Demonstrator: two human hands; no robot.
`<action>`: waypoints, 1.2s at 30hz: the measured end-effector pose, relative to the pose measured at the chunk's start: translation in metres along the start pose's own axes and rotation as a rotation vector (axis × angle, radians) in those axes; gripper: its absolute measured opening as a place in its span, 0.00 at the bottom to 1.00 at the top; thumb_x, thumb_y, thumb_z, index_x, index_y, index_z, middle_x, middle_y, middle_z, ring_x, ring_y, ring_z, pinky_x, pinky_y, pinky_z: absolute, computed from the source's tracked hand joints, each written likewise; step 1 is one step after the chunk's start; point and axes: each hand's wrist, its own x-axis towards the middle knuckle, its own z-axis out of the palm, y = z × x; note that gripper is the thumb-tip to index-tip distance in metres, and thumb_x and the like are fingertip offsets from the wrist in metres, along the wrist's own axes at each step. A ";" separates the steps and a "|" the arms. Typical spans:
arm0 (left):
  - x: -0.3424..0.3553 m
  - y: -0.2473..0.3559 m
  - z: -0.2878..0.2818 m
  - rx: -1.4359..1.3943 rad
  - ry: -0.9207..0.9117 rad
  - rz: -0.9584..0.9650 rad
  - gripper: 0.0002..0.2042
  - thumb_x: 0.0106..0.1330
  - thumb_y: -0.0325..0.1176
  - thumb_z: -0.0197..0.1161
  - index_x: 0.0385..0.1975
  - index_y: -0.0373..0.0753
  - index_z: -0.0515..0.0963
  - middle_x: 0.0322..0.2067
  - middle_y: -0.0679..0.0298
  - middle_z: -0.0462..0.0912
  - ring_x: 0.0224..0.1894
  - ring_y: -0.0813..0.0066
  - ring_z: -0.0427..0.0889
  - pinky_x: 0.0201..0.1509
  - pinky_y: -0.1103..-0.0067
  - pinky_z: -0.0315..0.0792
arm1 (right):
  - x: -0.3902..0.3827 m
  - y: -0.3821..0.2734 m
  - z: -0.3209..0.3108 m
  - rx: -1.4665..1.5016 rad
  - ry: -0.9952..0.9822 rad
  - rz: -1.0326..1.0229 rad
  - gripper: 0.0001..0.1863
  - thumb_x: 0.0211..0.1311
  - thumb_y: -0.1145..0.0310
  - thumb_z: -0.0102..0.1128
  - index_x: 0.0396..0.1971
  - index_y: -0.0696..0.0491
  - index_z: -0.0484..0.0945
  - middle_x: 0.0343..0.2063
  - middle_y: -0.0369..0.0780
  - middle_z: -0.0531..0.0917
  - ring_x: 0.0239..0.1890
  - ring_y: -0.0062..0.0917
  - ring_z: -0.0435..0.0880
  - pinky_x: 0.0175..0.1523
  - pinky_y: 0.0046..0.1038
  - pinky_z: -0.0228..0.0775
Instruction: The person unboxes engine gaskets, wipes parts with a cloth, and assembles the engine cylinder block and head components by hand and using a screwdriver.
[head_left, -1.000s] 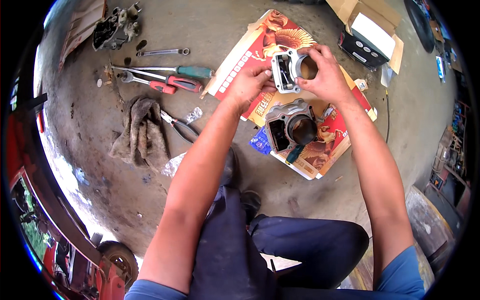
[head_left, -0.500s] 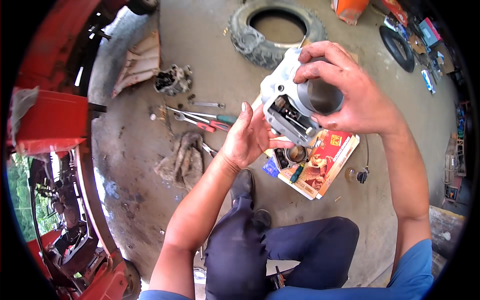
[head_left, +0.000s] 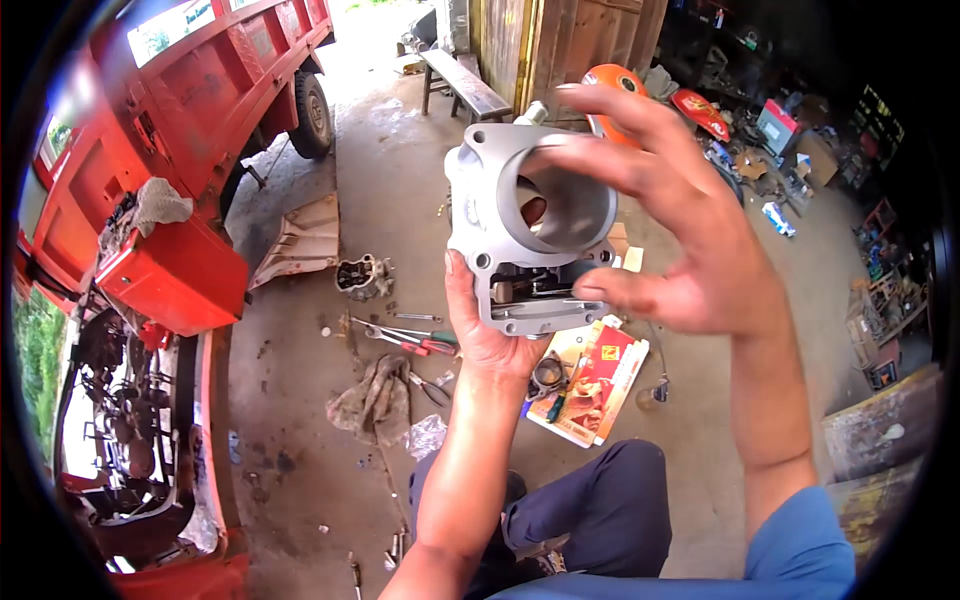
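Observation:
A silver-grey engine cylinder [head_left: 487, 205] is held up in front of me, its round bore facing me and a squarish opening below it. My left hand [head_left: 505, 355] grips it from beneath, thumb on its left side; a fingertip shows through the bore. Spread around the cylinder's right side, my right hand [head_left: 705, 255] has its index finger over the bore's rim and its thumb beside the lower opening. Whether those fingers touch the metal, I cannot tell.
Below lie a red and yellow box [head_left: 605, 385] with a metal part [head_left: 549, 372] on it, a rag [head_left: 372, 400], pliers [head_left: 430, 390], wrenches [head_left: 415, 318] and another engine part [head_left: 364, 277]. A red truck [head_left: 180, 265] stands left, a bench [head_left: 465, 85] farther off.
The cylinder has turned so its bore faces me and has shifted left in view. My left hand has closed under it; my right fingers have spread wider. The view has tilted up.

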 end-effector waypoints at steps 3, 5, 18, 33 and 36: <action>-0.012 -0.001 -0.016 -0.254 -0.040 -0.001 0.40 0.69 0.68 0.57 0.73 0.44 0.68 0.69 0.53 0.74 0.67 0.49 0.77 0.72 0.48 0.71 | -0.040 -0.041 0.030 -0.155 0.235 0.174 0.32 0.58 0.54 0.77 0.59 0.55 0.81 0.60 0.49 0.76 0.62 0.41 0.77 0.64 0.40 0.73; -0.016 0.003 -0.027 -0.315 -0.009 0.034 0.38 0.70 0.65 0.58 0.70 0.42 0.72 0.64 0.54 0.80 0.64 0.51 0.80 0.71 0.49 0.72 | -0.070 -0.059 0.059 -0.166 0.316 0.308 0.29 0.58 0.57 0.79 0.56 0.56 0.83 0.53 0.48 0.78 0.54 0.37 0.81 0.57 0.35 0.78; -0.020 0.038 -0.052 -0.238 -0.154 0.176 0.47 0.69 0.69 0.54 0.77 0.37 0.60 0.73 0.47 0.67 0.70 0.47 0.72 0.71 0.51 0.73 | -0.043 -0.078 0.127 -0.274 0.180 0.248 0.30 0.51 0.54 0.82 0.55 0.49 0.87 0.42 0.41 0.77 0.43 0.35 0.78 0.49 0.39 0.74; -0.033 0.067 -0.055 -0.001 -0.125 0.130 0.50 0.59 0.60 0.70 0.76 0.38 0.59 0.68 0.50 0.73 0.67 0.53 0.78 0.70 0.57 0.77 | -0.030 -0.088 0.141 -0.200 0.159 0.252 0.31 0.38 0.68 0.84 0.50 0.47 0.87 0.57 0.43 0.75 0.57 0.43 0.71 0.59 0.43 0.68; -0.035 0.064 -0.047 0.000 -0.103 0.170 0.49 0.61 0.62 0.67 0.76 0.37 0.59 0.68 0.50 0.74 0.67 0.53 0.78 0.69 0.56 0.77 | -0.032 -0.090 0.143 -0.196 0.171 0.260 0.30 0.37 0.68 0.84 0.48 0.46 0.87 0.56 0.43 0.76 0.57 0.42 0.71 0.58 0.42 0.68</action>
